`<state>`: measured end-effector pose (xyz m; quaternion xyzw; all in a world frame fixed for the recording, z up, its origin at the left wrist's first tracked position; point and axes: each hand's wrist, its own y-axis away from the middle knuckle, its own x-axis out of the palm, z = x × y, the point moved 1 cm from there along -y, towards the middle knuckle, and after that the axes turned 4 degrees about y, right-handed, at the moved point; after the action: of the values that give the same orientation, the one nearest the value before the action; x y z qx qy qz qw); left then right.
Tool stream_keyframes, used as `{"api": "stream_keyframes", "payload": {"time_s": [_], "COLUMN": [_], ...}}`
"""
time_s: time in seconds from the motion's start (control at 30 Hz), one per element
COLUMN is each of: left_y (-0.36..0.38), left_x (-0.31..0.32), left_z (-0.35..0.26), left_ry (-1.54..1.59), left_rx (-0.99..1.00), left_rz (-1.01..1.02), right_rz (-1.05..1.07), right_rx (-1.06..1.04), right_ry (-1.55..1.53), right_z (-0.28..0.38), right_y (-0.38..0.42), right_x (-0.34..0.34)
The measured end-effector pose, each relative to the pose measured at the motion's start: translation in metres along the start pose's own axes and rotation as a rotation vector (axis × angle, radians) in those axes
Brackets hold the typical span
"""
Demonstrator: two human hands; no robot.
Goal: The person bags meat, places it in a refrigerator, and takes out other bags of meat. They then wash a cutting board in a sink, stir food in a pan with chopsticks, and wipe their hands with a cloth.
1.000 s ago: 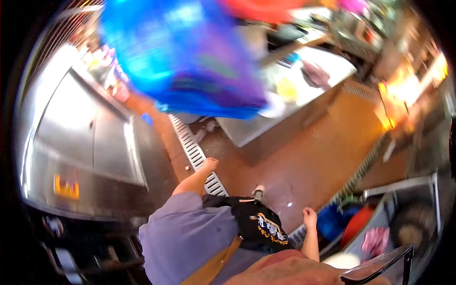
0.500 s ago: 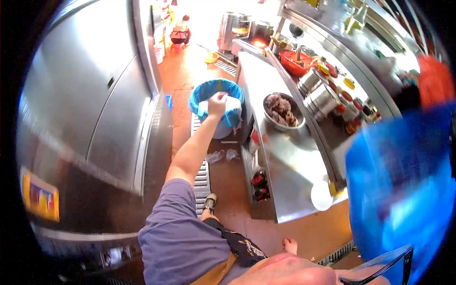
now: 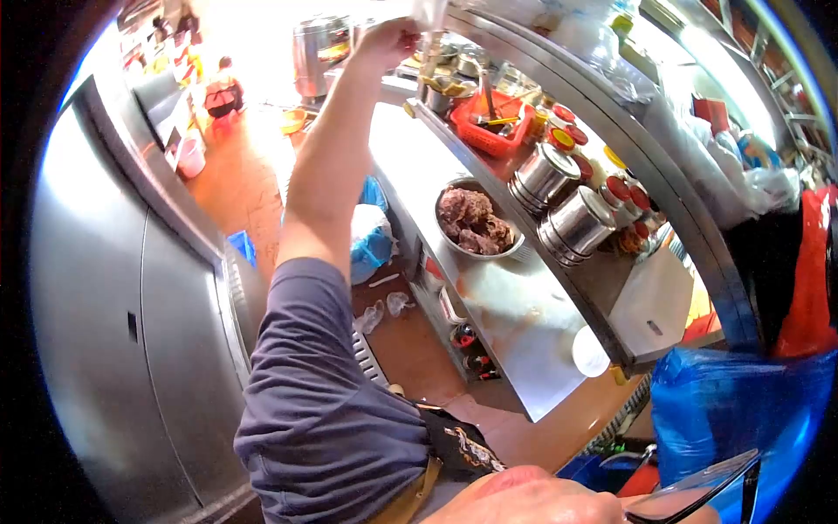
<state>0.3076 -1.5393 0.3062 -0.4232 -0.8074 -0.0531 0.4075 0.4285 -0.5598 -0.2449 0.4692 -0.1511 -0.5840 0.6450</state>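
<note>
My left arm stretches up and forward over the worktop. My left hand is closed at the top of the view, beside the end of the upper shelf. Its fingers grip a thin, whitish, translucent plastic bag, partly cut off by the frame's edge. Below, on the worktop, sits a metal bowl of dark reddish-brown meat chunks. Past my forearm, a bin lined with a blue bag is partly hidden. My right hand is out of view.
Lidded steel pots, jars and a red basket line the shelf behind the worktop. A white round container stands at its near corner. Large blue bags hang right. Steel doors stand left. Someone crouches far back.
My left hand has risen from over the blue-lined bin to the shelf end. The view has turned right. My right hand, low in view before, is gone from sight.
</note>
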Motion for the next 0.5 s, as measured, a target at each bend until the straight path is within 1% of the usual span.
{"api": "stream_keyframes", "payload": {"time_s": [0.03, 0.07, 0.1, 0.13, 0.2, 0.23, 0.3, 0.33, 0.37, 0.4, 0.43, 0.47, 0.5], "left_y": [0.015, 0.019, 0.025, 0.039, 0.069, 0.087, 0.107, 0.114, 0.120, 0.115, 0.097, 0.055, 0.063], "left_x": [0.009, 0.004, 0.002, 0.006, 0.025, 0.045, 0.057, 0.059, 0.062, 0.059, 0.052, 0.026, 0.042], "left_z": [-0.007, -0.012, -0.018, -0.021, -0.027, -0.034, -0.039, -0.038, -0.036, -0.035, -0.038, -0.045, -0.047], "left_ry": [0.028, 0.006, -0.149, -0.415, -0.676, -0.773, -0.870, -0.909, -0.943, -0.867, -0.789, -0.780, -0.780], "left_rx": [-0.085, -0.134, -0.060, 0.185, 0.440, 0.360, 0.284, 0.439, 0.593, 0.672, 0.749, 0.799, 0.805], "left_rz": [0.086, 0.051, 0.098, 0.118, 0.140, 0.017, -0.109, -0.069, -0.027, 0.006, 0.039, 0.271, 0.277], "right_rz": [-0.006, -0.012, -0.015, -0.019, -0.007, 0.004, 0.030, 0.039, 0.038, 0.030, 0.040, 0.051, 0.054], "right_rx": [0.011, 0.028, 0.046, 0.066, 0.111, 0.132, 0.143, 0.126, 0.066, 0.006, -0.038, -0.084, -0.089], "right_ry": [-0.032, -0.057, -0.080, -0.111, -0.167, -0.196, -0.206, -0.173, -0.042, 0.090, 0.095, 0.100, 0.095], "right_z": [-0.004, -0.011, -0.018, -0.025, -0.042, -0.050, -0.059, -0.062, -0.051, -0.030, -0.009, 0.027, 0.029], "right_y": [0.006, 0.015, 0.022, 0.028, 0.038, 0.039, 0.036, 0.031, 0.020, 0.020, 0.020, 0.047, 0.041], "right_x": [0.004, 0.007, 0.011, 0.013, 0.016, 0.017, 0.019, 0.020, 0.023, 0.029, 0.035, 0.045, 0.047]}}
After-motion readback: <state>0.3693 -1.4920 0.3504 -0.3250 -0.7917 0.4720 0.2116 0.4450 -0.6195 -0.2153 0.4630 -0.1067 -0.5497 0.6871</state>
